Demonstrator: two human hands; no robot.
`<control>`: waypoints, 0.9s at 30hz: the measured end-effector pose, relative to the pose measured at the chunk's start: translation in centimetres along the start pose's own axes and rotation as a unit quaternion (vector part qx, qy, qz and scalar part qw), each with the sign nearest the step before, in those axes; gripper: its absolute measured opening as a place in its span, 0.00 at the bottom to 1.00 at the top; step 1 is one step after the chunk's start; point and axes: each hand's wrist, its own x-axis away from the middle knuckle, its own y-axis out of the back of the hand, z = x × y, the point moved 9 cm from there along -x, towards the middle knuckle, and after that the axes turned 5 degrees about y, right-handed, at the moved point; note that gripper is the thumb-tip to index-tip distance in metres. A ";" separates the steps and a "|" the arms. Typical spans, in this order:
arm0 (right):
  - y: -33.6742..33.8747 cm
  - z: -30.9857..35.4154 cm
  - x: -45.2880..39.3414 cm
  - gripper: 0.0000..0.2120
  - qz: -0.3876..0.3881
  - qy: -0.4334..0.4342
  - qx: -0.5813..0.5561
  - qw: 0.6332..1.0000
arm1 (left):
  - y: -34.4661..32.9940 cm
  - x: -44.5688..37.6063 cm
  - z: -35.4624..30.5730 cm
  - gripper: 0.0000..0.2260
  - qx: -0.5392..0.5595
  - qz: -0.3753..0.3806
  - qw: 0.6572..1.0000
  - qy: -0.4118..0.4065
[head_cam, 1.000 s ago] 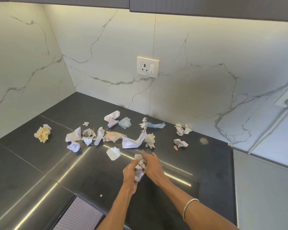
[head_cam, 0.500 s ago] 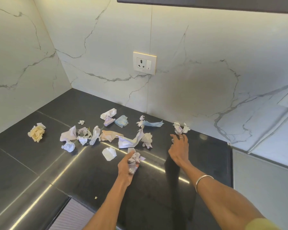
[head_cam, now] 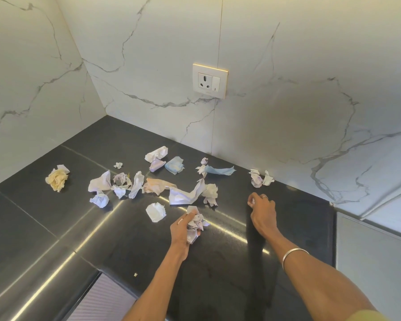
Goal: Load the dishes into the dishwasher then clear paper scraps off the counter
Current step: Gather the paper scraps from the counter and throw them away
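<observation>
Left hand (head_cam: 183, 230), forearm extended, grips a wad of collected paper (head_cam: 195, 224) above the dark counter (head_cam: 56, 228). Right hand (head_cam: 263, 212), reaching forward, curls its fingertips around a small white scrap (head_cam: 252, 201). Loose paper scraps (head_cam: 185, 195) lie scattered beyond both hands.

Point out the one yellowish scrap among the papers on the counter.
It is the crumpled cream-yellow wad lying alone at the far left of the counter, apart from the white, blue and peach scraps clustered to its right.
</observation>
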 end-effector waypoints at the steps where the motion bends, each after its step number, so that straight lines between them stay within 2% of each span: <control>1: -0.2 -0.1 -0.1 0.14 0.005 -0.003 -0.001 1.000 | 0.1 -0.1 0.0 0.13 -0.002 -0.001 1.000 0.000; 5: -0.5 -0.5 -0.7 0.11 0.011 -0.022 -0.030 0.999 | 0.1 -0.1 0.2 0.12 -0.007 -0.006 1.000 0.002; 7: 0.1 -0.9 -1.2 0.15 0.004 -0.045 -0.077 0.996 | 0.0 -0.1 0.0 0.11 -0.001 -0.008 1.000 0.002; 12: 3.3 -2.5 -2.8 0.16 -0.029 -0.079 -0.084 0.993 | -1.7 -0.4 0.0 0.14 -0.012 0.013 1.000 0.010; 20: 6.9 -3.5 -6.9 0.13 -0.113 -0.070 -0.127 0.983 | -3.1 -0.7 -0.1 0.16 -0.022 0.016 1.000 0.005; 24: 5.9 -3.3 -8.7 0.12 -0.107 -0.067 -0.132 0.983 | -3.1 -0.5 -0.2 0.14 -0.042 0.014 0.999 0.001; 27: 4.0 -3.7 -9.7 0.10 -0.071 -0.082 -0.139 0.984 | -3.1 -0.6 -0.5 0.13 -0.054 0.012 0.998 -0.005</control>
